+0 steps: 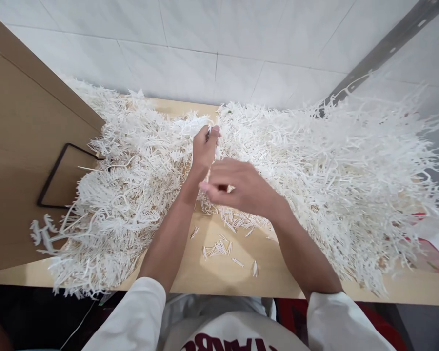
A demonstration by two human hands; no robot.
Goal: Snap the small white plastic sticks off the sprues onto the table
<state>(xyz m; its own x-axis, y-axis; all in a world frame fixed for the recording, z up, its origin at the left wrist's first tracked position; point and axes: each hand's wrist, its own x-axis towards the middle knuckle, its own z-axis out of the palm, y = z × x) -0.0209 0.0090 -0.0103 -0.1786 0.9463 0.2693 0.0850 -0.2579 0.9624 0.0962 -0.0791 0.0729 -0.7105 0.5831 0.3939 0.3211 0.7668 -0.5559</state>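
Note:
My left hand (pixel 205 148) is closed, thumb on top, in the middle of the table. White branched plastic strands (pixel 193 125) show at its fingertips, and it seems to grip one of them. Just nearer to me, my right hand (pixel 237 187) is curled with its thumb pointing left. Motion blurs it slightly, and whatever its fingers hold is hidden. Small loose white slivers (pixel 219 248) lie on the table below the hands. A large heap of the same branched strands (pixel 131 195) spreads on the left, and another heap (pixel 314 161) on the right.
The light wooden table (pixel 219 282) stands against a tiled wall (pixel 190 63). At the left is a brown board (pixel 22 146) with a black wire frame (pixel 51 178). A grey slotted metal post (pixel 384 48) rises at the right, above a red and white bag (pixel 433 243).

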